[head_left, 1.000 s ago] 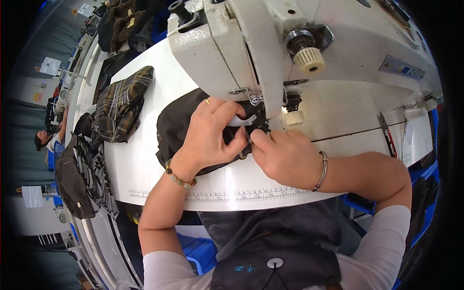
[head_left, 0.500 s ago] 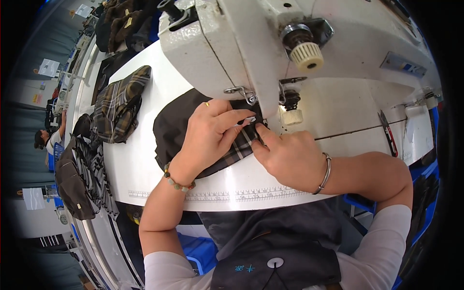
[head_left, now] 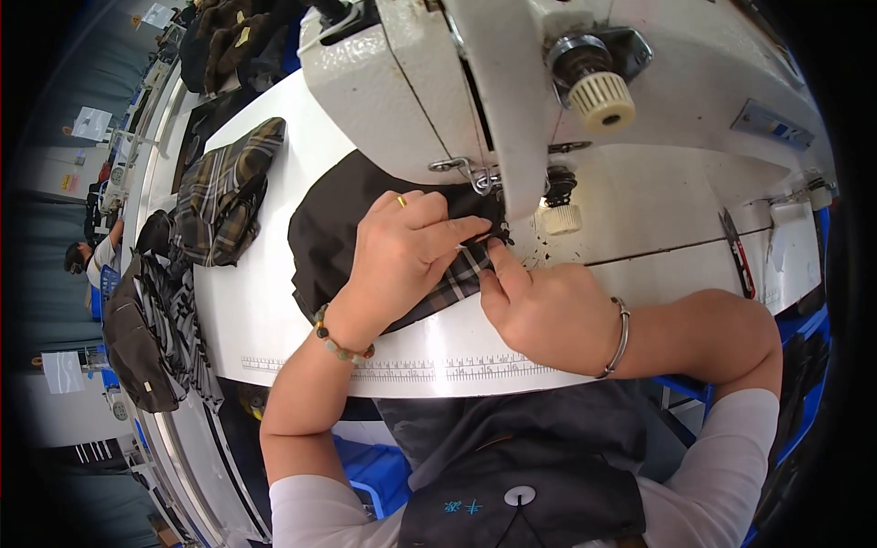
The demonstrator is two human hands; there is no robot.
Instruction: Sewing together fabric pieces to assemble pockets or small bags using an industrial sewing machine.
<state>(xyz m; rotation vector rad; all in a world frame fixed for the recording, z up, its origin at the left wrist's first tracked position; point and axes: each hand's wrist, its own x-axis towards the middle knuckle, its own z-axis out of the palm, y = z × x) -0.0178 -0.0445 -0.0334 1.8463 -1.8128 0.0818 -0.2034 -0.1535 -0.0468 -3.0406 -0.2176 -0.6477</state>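
Observation:
A dark brown fabric piece (head_left: 333,205) lies on the white table with its plaid part (head_left: 449,290) turned toward me, its right edge close to the sewing machine's needle area (head_left: 489,178). My left hand (head_left: 395,256) rests over it, thumb and forefinger pinched at that edge. A small pale sliver shows by those fingertips; what it is I cannot tell. From the right, my right hand (head_left: 553,310) meets the same edge, forefinger and thumb closed on the fabric and the other fingers curled under. The fingertips of both hands nearly touch, just below the machine head.
The white sewing machine (head_left: 429,82) fills the top, with a cream tension knob (head_left: 601,100). Red-handled snips (head_left: 736,254) lie at the right. A folded plaid piece (head_left: 228,192) and a pile of dark garments (head_left: 146,329) are on the left. A printed ruler (head_left: 466,368) runs along the table's front edge.
My left forefinger has stretched further over the fabric edge, and the white bit at its tip shows less. My right hand has shifted slightly down. The whole view has moved a little.

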